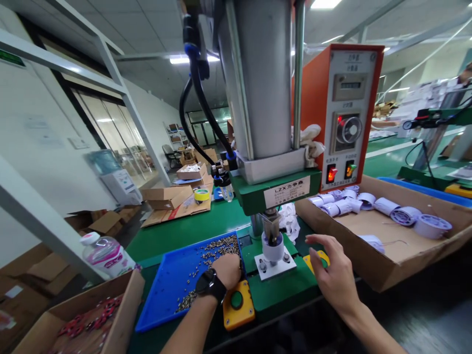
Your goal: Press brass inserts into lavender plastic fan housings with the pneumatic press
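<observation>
My left hand (226, 269), with a black watch on the wrist, rests on the right edge of a blue tray (173, 280) that holds several small metal parts (217, 246); its fingers are curled down and what they hold is hidden. My right hand (332, 273) hovers open, fingers spread, just right of the press fixture, over a yellow button box (320, 256). A white round part (273, 246) sits on the fixture plate (275, 268) under the ram of the green press (275, 189).
A second yellow box with a green button (238, 305) sits at the front. A cardboard box of white round parts (387, 211) stands on the right, a box of red parts (84, 319) front left. An orange control box (342, 113) and a plastic bottle (105, 255) are nearby.
</observation>
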Demonstrator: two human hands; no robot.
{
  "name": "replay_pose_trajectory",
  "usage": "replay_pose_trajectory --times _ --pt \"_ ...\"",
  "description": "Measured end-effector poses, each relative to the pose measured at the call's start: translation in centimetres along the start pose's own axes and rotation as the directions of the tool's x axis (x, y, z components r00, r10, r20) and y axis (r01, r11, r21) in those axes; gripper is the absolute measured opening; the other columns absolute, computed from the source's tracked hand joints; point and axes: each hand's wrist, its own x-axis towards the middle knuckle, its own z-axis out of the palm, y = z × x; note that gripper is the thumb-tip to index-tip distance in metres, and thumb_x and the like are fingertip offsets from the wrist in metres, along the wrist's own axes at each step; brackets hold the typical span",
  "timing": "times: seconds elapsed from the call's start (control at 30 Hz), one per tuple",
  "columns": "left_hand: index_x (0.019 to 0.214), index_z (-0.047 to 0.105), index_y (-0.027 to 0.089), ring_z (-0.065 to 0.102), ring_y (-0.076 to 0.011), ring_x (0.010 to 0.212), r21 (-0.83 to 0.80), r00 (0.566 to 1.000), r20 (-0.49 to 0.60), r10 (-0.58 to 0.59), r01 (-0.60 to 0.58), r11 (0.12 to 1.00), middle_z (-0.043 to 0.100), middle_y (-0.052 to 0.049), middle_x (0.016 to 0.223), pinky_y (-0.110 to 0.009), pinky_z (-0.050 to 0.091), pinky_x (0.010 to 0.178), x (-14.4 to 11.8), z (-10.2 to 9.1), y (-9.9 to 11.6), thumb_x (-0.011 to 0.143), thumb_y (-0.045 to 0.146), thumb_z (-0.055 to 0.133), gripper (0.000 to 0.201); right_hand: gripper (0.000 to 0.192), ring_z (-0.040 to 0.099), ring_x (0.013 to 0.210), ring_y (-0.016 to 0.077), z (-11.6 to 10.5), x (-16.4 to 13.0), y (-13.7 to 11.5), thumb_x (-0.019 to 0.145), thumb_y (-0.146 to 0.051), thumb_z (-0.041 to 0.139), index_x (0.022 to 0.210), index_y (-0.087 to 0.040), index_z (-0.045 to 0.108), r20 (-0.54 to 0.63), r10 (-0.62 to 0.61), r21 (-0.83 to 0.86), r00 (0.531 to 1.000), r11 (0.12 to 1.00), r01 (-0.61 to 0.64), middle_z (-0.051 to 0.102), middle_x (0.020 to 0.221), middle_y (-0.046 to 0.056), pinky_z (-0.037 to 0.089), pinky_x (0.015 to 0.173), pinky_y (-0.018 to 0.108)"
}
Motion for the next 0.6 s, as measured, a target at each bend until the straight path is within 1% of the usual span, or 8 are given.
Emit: replay_pose_trajectory --times 0.17,0.27,0.33,0.37,0.43,0.5,0.53,0.6 --pt "0.092 0.067 0.017 0.067 -0.0237 0.095 -0.040 1.000 -0.013 -0.014 0.014 0.999 0.070 -0.015 0.102 -0.031 0.050 0.078 -0.6 -0.1 0.3 0.079 0.016 0.050 0.021 0.037 0.058 0.105 0.0215 2.2 1.5 -0.7 0.087 -0.034 0.052 0.123 -0.025 0.047 0.204 0.079 0.274 0.976 0.952 -0.134 0.061 0.111 0.007 0.046 0.092 0.039" --pt "0.090 0.066 0.016 0.067 -0.0228 0.095 -0.054 0.999 -0.040 -0.027 0.025 0.998 0.070 -0.014 0.099 -0.029 0.049 0.075 -0.8 0.1 0.1 0.080 0.012 0.047 0.022 0.066 0.057 0.113 0.0206 4.3 2.7 -0.8 0.083 -0.035 0.058 0.141 -0.028 0.028 0.461 -0.024 0.451 0.887 0.867 -0.211 0.055 0.126 0.009 0.047 0.094 0.037" --pt "0.088 0.066 0.016 0.068 -0.0229 0.093 -0.061 0.998 -0.057 -0.041 0.037 0.997 0.071 -0.014 0.098 -0.029 0.049 0.074 -0.9 0.4 0.0 0.081 0.012 0.045 0.022 0.073 0.060 0.107 0.0197 5.5 3.3 -1.4 0.080 -0.036 0.061 0.143 -0.027 0.024 0.533 -0.053 0.527 0.845 0.801 -0.282 0.056 0.125 0.009 0.050 0.090 0.035" --pt "0.088 0.066 0.016 0.068 -0.0229 0.093 -0.064 0.997 -0.063 -0.048 0.044 0.997 0.071 -0.013 0.097 -0.030 0.049 0.074 -0.9 0.5 -0.1 0.082 0.012 0.044 0.022 0.074 0.061 0.102 0.0193 6.0 3.4 -1.8 0.079 -0.036 0.062 0.142 -0.026 0.026 0.505 -0.023 0.559 0.863 0.770 -0.307 0.058 0.121 0.009 0.050 0.089 0.035" --pt "0.087 0.065 0.017 0.067 -0.0230 0.093 -0.070 0.995 -0.075 -0.062 0.056 0.996 0.071 -0.013 0.096 -0.031 0.049 0.075 -0.9 0.9 -0.1 0.083 0.013 0.043 0.023 0.071 0.062 0.096 0.0193 6.4 2.7 -2.8 0.078 -0.037 0.064 0.139 -0.024 0.031 0.327 0.121 0.600 0.937 0.740 -0.304 0.060 0.115 0.008 0.051 0.087 0.036" --pt "0.088 0.065 0.017 0.067 -0.0232 0.093 -0.076 0.993 -0.087 -0.076 0.070 0.995 0.071 -0.012 0.096 -0.032 0.049 0.075 -0.8 1.3 -0.1 0.085 0.015 0.041 0.024 0.067 0.060 0.101 0.0216 6.1 0.4 -3.7 0.079 -0.036 0.063 0.137 -0.024 0.032 0.097 0.242 0.563 0.965 0.787 -0.254 0.057 0.120 0.010 0.049 0.091 0.040" --pt "0.089 0.065 0.017 0.067 -0.0234 0.093 -0.079 0.992 -0.093 -0.083 0.076 0.994 0.071 -0.013 0.097 -0.032 0.049 0.076 -0.8 1.4 -0.1 0.086 0.016 0.040 0.024 0.065 0.058 0.106 0.0235 5.8 -1.4 -4.1 0.080 -0.036 0.061 0.137 -0.026 0.032 0.047 0.229 0.499 0.972 0.838 -0.222 0.054 0.124 0.010 0.047 0.095 0.042" --pt "0.091 0.065 0.018 0.067 -0.0242 0.092 -0.086 0.990 -0.101 -0.094 0.085 0.993 0.071 -0.013 0.097 -0.033 0.049 0.075 -0.8 1.6 -0.2 0.088 0.020 0.039 0.026 0.061 0.055 0.115 0.0265 4.9 -5.7 -4.2 0.080 -0.034 0.058 0.136 -0.031 0.035 0.137 0.109 0.330 0.985 0.932 -0.149 0.054 0.127 0.009 0.044 0.099 0.044"
